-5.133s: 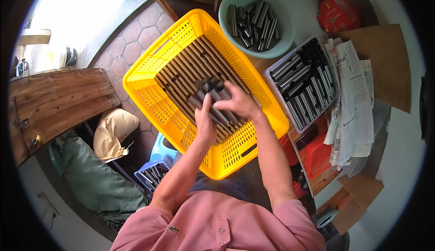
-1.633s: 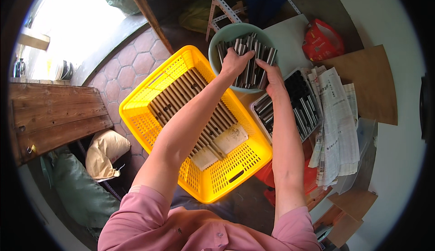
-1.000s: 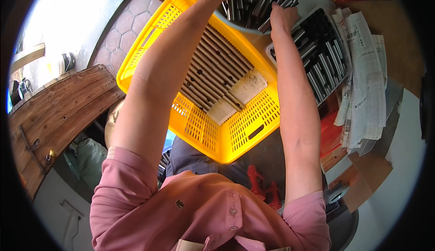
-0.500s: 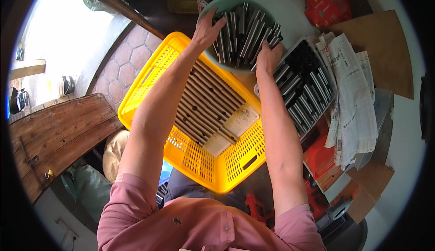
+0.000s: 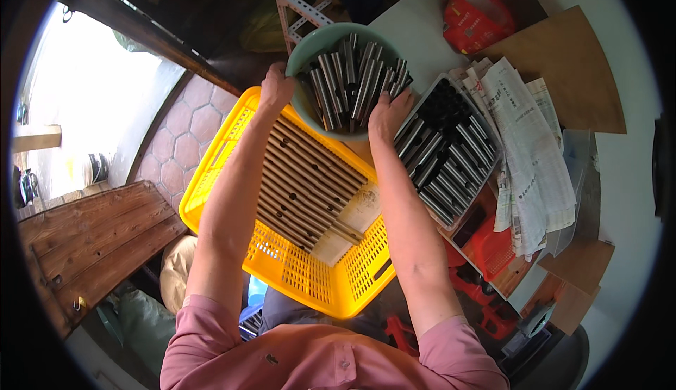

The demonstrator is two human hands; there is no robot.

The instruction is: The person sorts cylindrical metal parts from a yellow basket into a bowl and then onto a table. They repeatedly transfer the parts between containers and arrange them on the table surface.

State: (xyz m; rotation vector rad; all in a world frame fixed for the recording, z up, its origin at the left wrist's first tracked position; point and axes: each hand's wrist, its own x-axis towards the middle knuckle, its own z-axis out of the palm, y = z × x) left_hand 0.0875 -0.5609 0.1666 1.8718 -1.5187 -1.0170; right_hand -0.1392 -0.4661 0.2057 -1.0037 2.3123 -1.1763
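Note:
A round pale-green basin holds many short shiny metal tubes, lying in loose, tilted bunches. At its left edge my left hand is closed on the rim, some of its fingers hidden. On the basin's right side my right hand grips the rim, the thumb over the edge beside the tube ends and the other fingers out of sight. Between my forearms sits a yellow slotted plastic basket, with brownish rods laid side by side and a stained pale board under their ends.
To the right, a tray holds more metal tubes and dark pieces. Folded newspapers and brown cardboard lie beyond it, with a red bag behind. A wooden plank bench stands at left, red plastic stools below right.
My left hand has gone from inside the basin, by the tubes, to its outer left rim. My right hand has shifted from the tube ends to the rim. The view has shifted too.

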